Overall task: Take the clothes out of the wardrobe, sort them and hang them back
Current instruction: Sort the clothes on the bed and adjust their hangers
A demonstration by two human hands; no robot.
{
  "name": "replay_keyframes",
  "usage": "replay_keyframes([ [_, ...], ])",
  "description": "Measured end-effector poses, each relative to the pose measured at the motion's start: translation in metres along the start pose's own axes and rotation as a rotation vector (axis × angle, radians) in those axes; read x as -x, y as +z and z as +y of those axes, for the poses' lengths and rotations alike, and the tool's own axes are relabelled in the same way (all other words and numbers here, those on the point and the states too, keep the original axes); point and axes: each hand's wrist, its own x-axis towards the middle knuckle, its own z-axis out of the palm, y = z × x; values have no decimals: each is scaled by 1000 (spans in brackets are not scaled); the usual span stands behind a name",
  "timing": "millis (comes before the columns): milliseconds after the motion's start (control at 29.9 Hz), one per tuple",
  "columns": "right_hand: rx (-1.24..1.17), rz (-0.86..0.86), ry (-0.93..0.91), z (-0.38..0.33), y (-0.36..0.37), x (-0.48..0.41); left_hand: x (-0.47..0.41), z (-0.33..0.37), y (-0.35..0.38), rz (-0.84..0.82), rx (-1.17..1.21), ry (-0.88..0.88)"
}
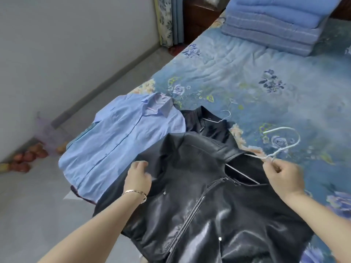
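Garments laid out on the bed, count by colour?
Light blue: 1, the shirt
Black: 2, the leather jacket and the dark garment behind it
Total: 3. A dark edge under the shirt is too hidden to count.

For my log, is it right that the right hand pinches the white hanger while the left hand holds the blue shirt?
No: the head view shows the left hand holding the black leather jacket, not the blue shirt; the right hand pinches the white hanger.
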Motion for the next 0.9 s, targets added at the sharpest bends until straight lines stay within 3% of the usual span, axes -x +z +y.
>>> replay_keyframes([
  [100, 36, 80, -61, 16, 17, -18, -63, 12, 21, 35, -18, 53],
  [167, 72, 148, -148, 25, 29, -28, -99, 27, 31, -33, 97, -19],
  [268, 118, 210, -146, 37, 50, -38, -142, 47, 44, -384, 220, -270],
  [368, 217, 168, -17, 40, 66, -55, -163, 48, 60, -670, -72, -307],
  [435, 282, 114, 34, 41, 77, -62, -165, 44, 70, -706, -378, -208],
  [502, 257, 75, 21, 43, 86, -64, -165, 35, 83, -684, -522, -199],
  [569, 234, 108, -16, 46, 91, -60, -166, 24, 94, -680, -370, -351],
  [670, 212, 205, -76, 44, 92, -50, -172, 10, 106, -600, 149, -653],
  [703, 195, 226, -95, 43, 90, -48, -173, 7, 103, -640, 203, -701],
  [804, 151, 253, -129, 45, 77, -43, -172, -9, 92, -977, 19, -707],
  [904, 76, 241, -88, 38, 64, -39, -167, -18, 81, -874, -236, -509],
])
